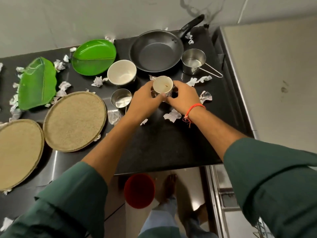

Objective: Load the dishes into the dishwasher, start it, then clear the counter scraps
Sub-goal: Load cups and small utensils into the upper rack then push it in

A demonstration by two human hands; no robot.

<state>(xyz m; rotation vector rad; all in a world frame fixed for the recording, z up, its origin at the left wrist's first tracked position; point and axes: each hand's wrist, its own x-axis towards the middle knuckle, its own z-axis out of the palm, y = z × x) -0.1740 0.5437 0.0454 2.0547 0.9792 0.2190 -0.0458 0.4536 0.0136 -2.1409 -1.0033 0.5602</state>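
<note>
A small white cup (pixel 162 85) stands upright near the middle of the black counter (pixel 163 140). My left hand (pixel 145 100) grips its left side and my right hand (pixel 184 97) grips its right side, thumbs meeting at the front. Behind it are a white bowl (pixel 122 72), a dark frying pan (pixel 157 51) and a steel measuring cup (pixel 193 61). A second steel measuring cup (pixel 121 99) sits just left of my left hand. Two green leaf-shaped plates (pixel 94 57) (pixel 36 83) and two round tan plates (pixel 75 121) (pixel 18 153) lie to the left. Crumpled paper scraps (pixel 172 115) are scattered around.
A red bin (pixel 139 190) stands on the floor below the counter's front edge, beside my bare foot (pixel 169 186). A steel-edged appliance (pixel 223 194) lies at the lower right. The wall (pixel 85 18) runs along the counter's back; the counter ends at the right edge (pixel 240 100).
</note>
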